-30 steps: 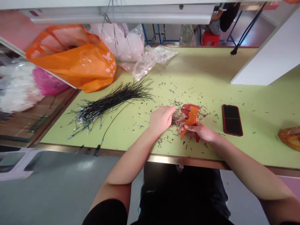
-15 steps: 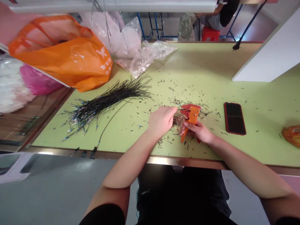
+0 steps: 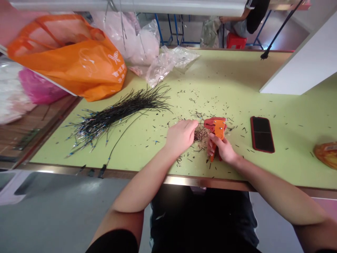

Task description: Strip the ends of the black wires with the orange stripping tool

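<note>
Short black sleeves [image 3: 113, 242] end above bare forearms [image 3: 139, 191], over dark trousers [image 3: 202, 221].

Head-worn view looks forward and down across the green table [image 3: 231, 77].

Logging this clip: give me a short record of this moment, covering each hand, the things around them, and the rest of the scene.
Left hand: holds thin black wires, their ends reaching the stripper
Right hand: grips an orange wire stripper
Things: black wire bundle with blue-tipped ends to the left; black wire offcuts scattered over the green table
Rest: phone in a red case; orange plastic bag; co-worker seated on a red stool beyond the table
</note>
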The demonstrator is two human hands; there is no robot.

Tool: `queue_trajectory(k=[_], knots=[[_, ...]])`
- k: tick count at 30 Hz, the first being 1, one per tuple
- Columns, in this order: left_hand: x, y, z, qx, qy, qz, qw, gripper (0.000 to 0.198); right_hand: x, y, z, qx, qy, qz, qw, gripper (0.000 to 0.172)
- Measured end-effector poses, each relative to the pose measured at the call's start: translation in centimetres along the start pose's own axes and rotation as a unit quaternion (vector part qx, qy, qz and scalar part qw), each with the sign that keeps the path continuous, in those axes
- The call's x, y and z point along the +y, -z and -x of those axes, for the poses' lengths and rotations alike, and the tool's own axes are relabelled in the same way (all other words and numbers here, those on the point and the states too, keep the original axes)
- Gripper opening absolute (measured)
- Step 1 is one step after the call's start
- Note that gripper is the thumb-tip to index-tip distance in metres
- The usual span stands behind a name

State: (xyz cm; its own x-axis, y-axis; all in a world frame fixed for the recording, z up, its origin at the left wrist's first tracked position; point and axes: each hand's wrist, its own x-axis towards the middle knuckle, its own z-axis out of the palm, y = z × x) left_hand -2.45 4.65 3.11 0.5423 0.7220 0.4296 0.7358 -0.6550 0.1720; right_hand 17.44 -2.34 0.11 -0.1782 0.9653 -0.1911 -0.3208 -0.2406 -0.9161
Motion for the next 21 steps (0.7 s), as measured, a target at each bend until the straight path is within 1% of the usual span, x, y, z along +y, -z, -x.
queue_trajectory(k=[2, 4, 6, 8, 12, 16, 21], knots=[[0.0, 0.0, 0.0, 0.003, 0.002, 0.000, 1.000, 0.026, 0.0, 0.2, -0.1, -0.001, 0.005, -0.016, 1.000, 0.057], [-0.1, 0.0, 0.0, 0.009, 0.003, 0.002, 1.000, 0.024, -0.1, 0.5, -0.2, -0.027, 0.004, -0.009, 1.000, 0.055], [-0.1, 0.0, 0.0, 0.020, 0.004, 0.003, 1.000, 0.023, -0.2, 0.8, -0.2, -0.059, -0.012, -0.001, 0.998, 0.053], [-0.1, -0.1, 0.0, 0.030, 0.003, 0.003, 1.000, 0.023, -0.4, 1.1, -0.1, -0.073, -0.029, -0.006, 0.997, 0.053], [0.0, 0.0, 0.0, 0.020, -0.001, -0.001, 1.000, 0.024, -0.6, 1.4, 0.0, -0.077, -0.048, -0.030, 0.995, 0.054], [0.2, 0.0, 0.0, 0.003, 0.002, -0.003, 1.000, 0.025, -0.5, 1.2, 0.1, -0.080, -0.060, -0.018, 0.995, 0.053], [0.3, 0.2, 0.0, -0.013, 0.008, -0.011, 1.000, 0.026, -0.4, 0.5, 0.1, -0.053, -0.037, 0.007, 0.998, 0.055]])
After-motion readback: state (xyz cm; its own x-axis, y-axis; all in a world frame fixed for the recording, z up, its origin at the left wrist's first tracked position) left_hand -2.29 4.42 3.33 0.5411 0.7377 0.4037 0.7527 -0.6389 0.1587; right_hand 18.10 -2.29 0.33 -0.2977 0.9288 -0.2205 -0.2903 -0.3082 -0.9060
